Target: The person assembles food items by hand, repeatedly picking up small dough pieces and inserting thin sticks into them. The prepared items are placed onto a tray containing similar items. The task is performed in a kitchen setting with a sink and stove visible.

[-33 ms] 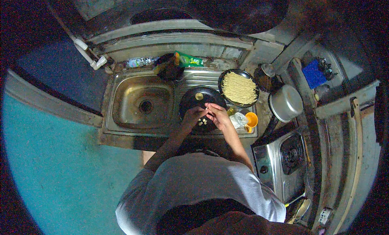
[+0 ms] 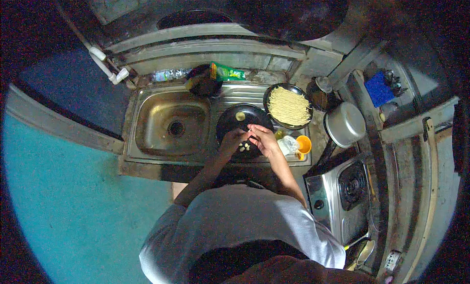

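Observation:
My left hand [image 2: 235, 139] and my right hand [image 2: 264, 138] meet fingertip to fingertip over a black plate [image 2: 226, 118]. A tiny white piece that looks like a garlic clove shows between their pinched fingers; its outline is mostly hidden. Several pale garlic cloves [image 2: 244, 146] lie on the plate just below my fingers. Toward the plate's far side sits a round, pale yellow piece [image 2: 240, 116], too small to name.
Left of the plate is a steel sink basin [image 2: 147, 105]. Noodles [image 2: 289, 107] fill another black plate at the right, near an orange cup [image 2: 304, 145] and a white plastic bag [image 2: 288, 145]. Farther right are a metal pot [image 2: 345, 125] and a gas stove [image 2: 338, 196].

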A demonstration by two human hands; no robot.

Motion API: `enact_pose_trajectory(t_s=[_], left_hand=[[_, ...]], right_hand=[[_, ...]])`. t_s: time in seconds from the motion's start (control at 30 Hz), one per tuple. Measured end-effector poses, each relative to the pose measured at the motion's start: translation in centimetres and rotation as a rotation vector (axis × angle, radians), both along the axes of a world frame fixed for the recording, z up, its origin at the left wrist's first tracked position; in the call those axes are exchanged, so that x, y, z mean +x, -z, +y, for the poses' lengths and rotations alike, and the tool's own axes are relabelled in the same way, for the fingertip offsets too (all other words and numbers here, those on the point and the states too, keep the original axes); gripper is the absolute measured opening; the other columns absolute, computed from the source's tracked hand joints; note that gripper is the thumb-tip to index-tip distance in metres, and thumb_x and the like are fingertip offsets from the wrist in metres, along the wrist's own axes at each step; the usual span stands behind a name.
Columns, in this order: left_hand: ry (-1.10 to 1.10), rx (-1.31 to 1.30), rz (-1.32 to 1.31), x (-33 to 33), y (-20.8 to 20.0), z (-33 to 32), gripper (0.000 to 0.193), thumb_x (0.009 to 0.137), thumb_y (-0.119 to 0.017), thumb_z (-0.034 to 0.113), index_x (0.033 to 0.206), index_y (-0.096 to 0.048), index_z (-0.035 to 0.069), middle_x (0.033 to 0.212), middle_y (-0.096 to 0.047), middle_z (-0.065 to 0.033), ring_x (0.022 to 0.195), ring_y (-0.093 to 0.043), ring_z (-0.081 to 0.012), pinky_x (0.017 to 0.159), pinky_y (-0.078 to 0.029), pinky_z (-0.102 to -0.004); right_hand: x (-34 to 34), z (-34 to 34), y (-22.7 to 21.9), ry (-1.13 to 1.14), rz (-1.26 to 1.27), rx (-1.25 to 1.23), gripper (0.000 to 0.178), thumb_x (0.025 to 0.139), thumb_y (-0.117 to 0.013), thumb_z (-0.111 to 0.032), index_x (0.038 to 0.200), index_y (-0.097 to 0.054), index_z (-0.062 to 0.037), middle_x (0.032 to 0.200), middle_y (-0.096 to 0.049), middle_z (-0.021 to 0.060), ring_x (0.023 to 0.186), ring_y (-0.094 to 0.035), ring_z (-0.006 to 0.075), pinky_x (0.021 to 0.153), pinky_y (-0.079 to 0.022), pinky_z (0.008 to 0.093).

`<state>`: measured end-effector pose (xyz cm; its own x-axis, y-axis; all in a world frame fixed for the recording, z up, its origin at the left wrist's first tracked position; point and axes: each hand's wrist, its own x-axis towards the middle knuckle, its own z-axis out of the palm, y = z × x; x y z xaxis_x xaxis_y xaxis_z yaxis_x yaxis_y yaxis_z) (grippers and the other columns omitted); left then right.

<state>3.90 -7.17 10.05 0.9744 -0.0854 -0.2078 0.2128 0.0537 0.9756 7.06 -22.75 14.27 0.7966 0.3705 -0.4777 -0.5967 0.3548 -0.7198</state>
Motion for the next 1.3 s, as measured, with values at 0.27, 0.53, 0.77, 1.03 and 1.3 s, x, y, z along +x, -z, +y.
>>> enact_pose_trajectory(t_s=[0.27,0.53,0.77,1.03,1.3], left_hand=[[0.099,0.018,0.112,1.1,2.1,-0.4,0.032,0.089,-0.048,0.033,0.094,-0.062,0.005,0.085,-0.064,-0.0034,0.078,-0.060,-0.0139,0.069,-0.045,-0.0272],[0.052,-0.436,-0.147,-0.5,-2.1,-0.8,0.034,0.089,-0.051,0.024,0.116,-0.053,0.002,0.101,-0.061,-0.0066,0.087,-0.061,-0.0154,0.080,-0.048,-0.0250],[0.055,-0.190,-0.053,0.9,4.4,0.1,0.043,0.082,-0.063,0.013,0.120,-0.047,-0.001,0.101,-0.060,-0.0102,0.086,-0.062,-0.0187,0.077,-0.051,-0.0284],[0.111,0.004,-0.048,0.5,2.6,0.9,0.036,0.079,-0.067,0.019,0.107,-0.055,0.000,0.090,-0.063,-0.0066,0.080,-0.061,-0.0151,0.071,-0.050,-0.0275],[0.028,-0.396,0.192,0.5,6.6,0.9,0.029,0.083,-0.062,0.026,0.096,-0.062,0.001,0.086,-0.063,-0.0067,0.075,-0.061,-0.0119,0.064,-0.049,-0.0256]], right_hand=[[0.7,0.1,2.2,0.048,0.011,0.028,0.020,0.086,-0.060,-0.022,0.098,-0.060,-0.0069,0.085,-0.063,0.0031,0.075,-0.061,0.0142,0.069,-0.051,0.0298],[-0.1,0.0,1.1,0.033,0.070,-0.119,0.030,0.088,-0.054,-0.039,0.091,-0.062,-0.0094,0.079,-0.063,0.0010,0.071,-0.060,0.0109,0.067,-0.049,0.0254],[-1.3,-0.3,2.1,-0.130,-0.049,-0.195,0.021,0.080,-0.067,-0.027,0.092,-0.063,-0.0107,0.082,-0.065,-0.0019,0.071,-0.059,0.0073,0.063,-0.044,0.0220],[-1.1,-0.1,1.7,-0.044,0.062,-0.007,0.024,0.084,-0.063,-0.026,0.102,-0.061,-0.0102,0.081,-0.064,-0.0025,0.071,-0.060,0.0078,0.063,-0.046,0.0239],[-0.8,0.0,1.5,-0.023,0.066,-0.062,0.015,0.084,-0.063,-0.025,0.094,-0.062,-0.0133,0.082,-0.065,-0.0033,0.070,-0.058,0.0051,0.063,-0.045,0.0228]])
